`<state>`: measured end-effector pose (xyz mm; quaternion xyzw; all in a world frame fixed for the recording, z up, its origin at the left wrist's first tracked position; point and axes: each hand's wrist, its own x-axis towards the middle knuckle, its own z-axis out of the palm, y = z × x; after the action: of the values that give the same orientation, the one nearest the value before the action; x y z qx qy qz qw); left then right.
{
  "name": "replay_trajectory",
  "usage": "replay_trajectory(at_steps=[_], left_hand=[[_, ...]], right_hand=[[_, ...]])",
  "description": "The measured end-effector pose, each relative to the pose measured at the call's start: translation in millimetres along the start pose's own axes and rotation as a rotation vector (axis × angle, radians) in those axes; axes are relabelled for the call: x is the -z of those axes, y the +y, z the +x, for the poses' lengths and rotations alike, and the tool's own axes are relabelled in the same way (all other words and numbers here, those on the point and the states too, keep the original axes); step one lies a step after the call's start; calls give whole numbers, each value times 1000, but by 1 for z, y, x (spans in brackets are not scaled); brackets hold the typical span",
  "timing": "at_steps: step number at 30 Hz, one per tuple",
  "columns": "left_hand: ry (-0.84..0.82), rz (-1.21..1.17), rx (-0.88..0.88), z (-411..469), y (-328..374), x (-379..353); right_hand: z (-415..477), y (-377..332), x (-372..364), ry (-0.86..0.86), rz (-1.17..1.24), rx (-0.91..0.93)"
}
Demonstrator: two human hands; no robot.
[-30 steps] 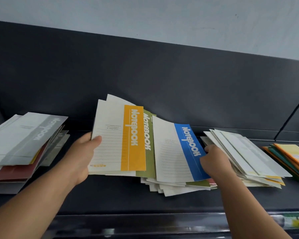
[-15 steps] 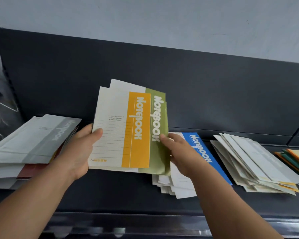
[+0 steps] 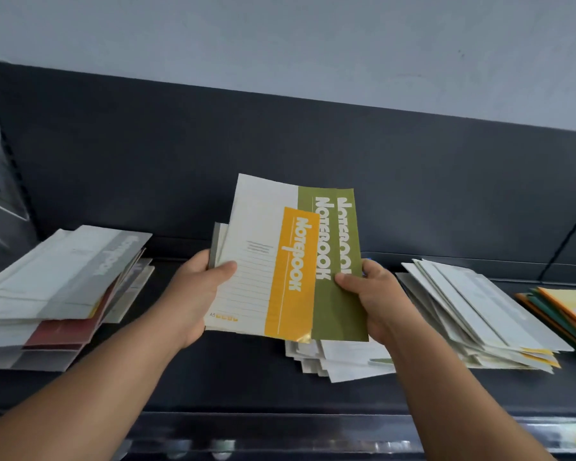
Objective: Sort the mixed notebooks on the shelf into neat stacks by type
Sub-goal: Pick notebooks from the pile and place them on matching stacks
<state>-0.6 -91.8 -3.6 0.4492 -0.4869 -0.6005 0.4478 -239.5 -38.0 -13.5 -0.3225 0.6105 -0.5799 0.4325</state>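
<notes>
Right hand (image 3: 379,304) slid over and pinched the green notebooks (image 3: 343,314), left hand (image 3: 193,294) gripped the orange notebook (image 3: 280,287) — loosely fanned, they could slip.

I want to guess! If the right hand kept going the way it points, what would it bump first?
The right hand points up and left, into the green notebooks it pinches. Behind them probably the dark back panel; depth is unclear.
</notes>
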Motion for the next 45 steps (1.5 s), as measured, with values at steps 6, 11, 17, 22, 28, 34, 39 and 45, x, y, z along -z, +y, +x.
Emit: replay_trajectory(at_steps=[6,11,17,22,28,34,39,45], left_hand=[[4,104,13,10,-16,-46],[88,146,35,16,-30,-57],[219,46,72,26,-32,-33],[294,-76,34,26,-22,-17],[219,-165,58,16,-5,-16],[72,-145,105,-4,0,-41],[-16,-137,120,-18,-3,-66],[-40,-137,118,-34,-3,-108]], right_hand=[[0,5,47,128,-121,-13],[9,19,70,211,-240,-36],[21,30,78,234,-482,-52],[26,29,72,300,-817,10],[9,20,48,367,-1172,147],[-37,-6,-5,-8,-274,24],[-52,2,1,113,-206,49],[-69,-7,67,289,-356,125]])
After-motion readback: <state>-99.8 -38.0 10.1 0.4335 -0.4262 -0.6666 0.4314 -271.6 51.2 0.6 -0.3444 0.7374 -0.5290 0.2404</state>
